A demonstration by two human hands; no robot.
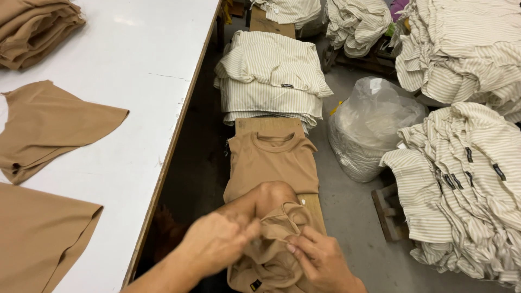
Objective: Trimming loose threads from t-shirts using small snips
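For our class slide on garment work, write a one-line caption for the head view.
Both hands, left hand and right hand, bunch a tan garment above a folded tan shirt on a wooden bench.

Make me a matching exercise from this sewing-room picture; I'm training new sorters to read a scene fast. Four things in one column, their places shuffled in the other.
Things:
1. tan garment
2. folded tan shirt
3. clear plastic bag
4. tan fabric pieces

Places:
A. on the white table
B. on the floor between striped stacks
C. flat on the wooden bench
D. between the left hand and right hand

Pairs: 1-D, 2-C, 3-B, 4-A
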